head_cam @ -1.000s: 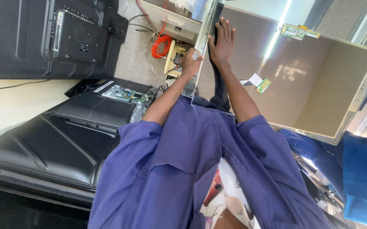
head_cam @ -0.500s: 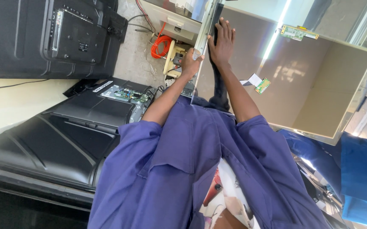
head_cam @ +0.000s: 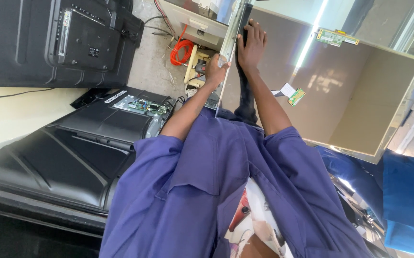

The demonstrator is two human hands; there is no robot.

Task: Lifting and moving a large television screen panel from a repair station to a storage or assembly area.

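Note:
A large flat display panel [head_cam: 360, 95] with a dull grey-brown face and a thin metal frame stands tilted in front of me. My left hand [head_cam: 215, 71] is closed around the panel's left metal edge. My right hand [head_cam: 251, 45] lies flat, fingers spread, on the panel's face near that same edge. Small green circuit strips [head_cam: 337, 37] sit on the panel at its top and middle. Both my arms are in purple sleeves.
A black television back cover [head_cam: 49, 162] lies at the left, with a green circuit board [head_cam: 142, 104] on another cover beyond it. A further black set [head_cam: 54, 43] is at top left. An orange cable coil [head_cam: 182, 50] lies on the floor. A person's blue sleeve [head_cam: 407, 191] is at right.

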